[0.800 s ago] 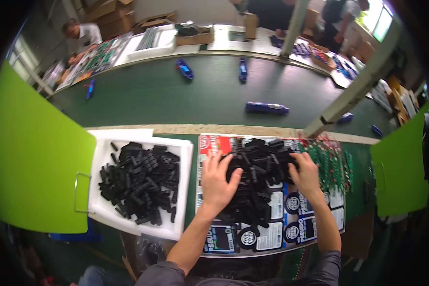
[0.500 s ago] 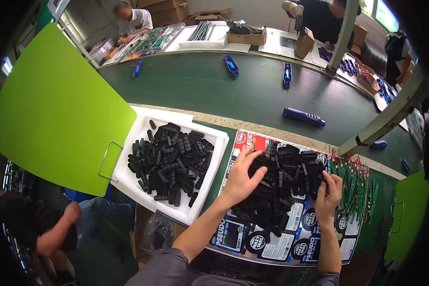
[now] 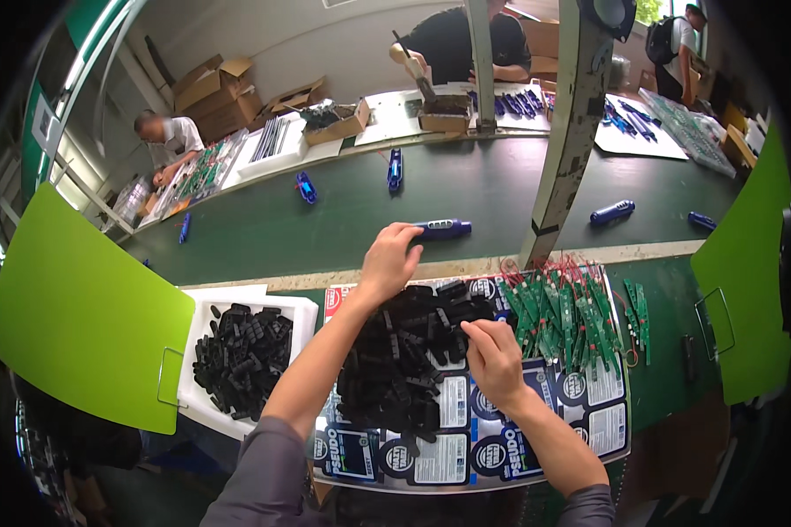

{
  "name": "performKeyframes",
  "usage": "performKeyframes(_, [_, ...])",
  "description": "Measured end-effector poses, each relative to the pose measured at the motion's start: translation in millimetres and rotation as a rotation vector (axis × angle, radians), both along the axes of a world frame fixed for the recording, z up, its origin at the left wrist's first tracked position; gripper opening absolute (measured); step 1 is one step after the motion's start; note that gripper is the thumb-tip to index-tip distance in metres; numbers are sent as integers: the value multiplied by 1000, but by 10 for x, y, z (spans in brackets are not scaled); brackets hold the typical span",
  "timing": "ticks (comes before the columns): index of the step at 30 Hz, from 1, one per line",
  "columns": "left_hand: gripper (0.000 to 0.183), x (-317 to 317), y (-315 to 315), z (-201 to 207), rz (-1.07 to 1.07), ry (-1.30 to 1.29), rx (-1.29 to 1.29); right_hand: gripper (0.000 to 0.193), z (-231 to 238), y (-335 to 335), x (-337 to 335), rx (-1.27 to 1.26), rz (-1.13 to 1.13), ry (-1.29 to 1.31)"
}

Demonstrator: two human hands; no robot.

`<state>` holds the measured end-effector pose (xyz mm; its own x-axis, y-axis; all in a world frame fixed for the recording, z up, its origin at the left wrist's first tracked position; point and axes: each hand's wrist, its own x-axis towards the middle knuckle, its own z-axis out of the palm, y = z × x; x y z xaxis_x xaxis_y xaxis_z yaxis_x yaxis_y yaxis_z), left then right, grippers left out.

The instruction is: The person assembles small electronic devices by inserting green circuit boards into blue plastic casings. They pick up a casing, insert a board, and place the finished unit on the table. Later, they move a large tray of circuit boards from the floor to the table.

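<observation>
Got my left hand (image 3: 388,263) spread at a dark-blue plastic tube (image 3: 448,229), can't tell if right hand (image 3: 499,364) pinches; oblong black plastic bits (image 3: 397,347) probably heaped close for reach.

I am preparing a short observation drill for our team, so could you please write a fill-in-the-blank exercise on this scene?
1. The left hand is at one end of a casing coloured ____.
2. The right hand is at the edge of a heap of small parts coloured ____.
3. In the picture, the green circuit boards lie to the ____ of that heap.
4. The tray of similar parts is coloured ____.

Missing words: blue; black; right; white.
</observation>
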<state>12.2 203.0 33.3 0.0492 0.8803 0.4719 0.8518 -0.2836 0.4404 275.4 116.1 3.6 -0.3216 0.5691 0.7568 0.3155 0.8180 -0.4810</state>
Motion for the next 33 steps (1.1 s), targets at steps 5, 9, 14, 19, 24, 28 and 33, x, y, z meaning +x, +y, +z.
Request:
performKeyframes(5, [48,-130,608,-214,111,256,-265,30,-36,-30,-88,-75,60,58])
performKeyframes(9, [32,-85,639,-285,44,386,-230,23,-56,-72,-22,-133,13,47])
performKeyframes(14, [35,-97,28,-28,-69,-347,-4,23,-12,-45,-50,-129,-7,77])
performKeyframes(19, [34,80,-1002,178,-198,-1185,-345,24,82,-34,-100,-391,-47,161])
performKeyframes(24, [37,150,-1278,63,-144,-1271,-331,18,707,-29,-389,-271,27,97])
performKeyframes(28, [38,65,-1472,87,-132,-1142,-350,17,918,28,-737,-211,-75,76])
performKeyframes(33, [35,-1,-1613,101,-58,-1087,-255,17,849,10,-1041,-127,-151,-16])
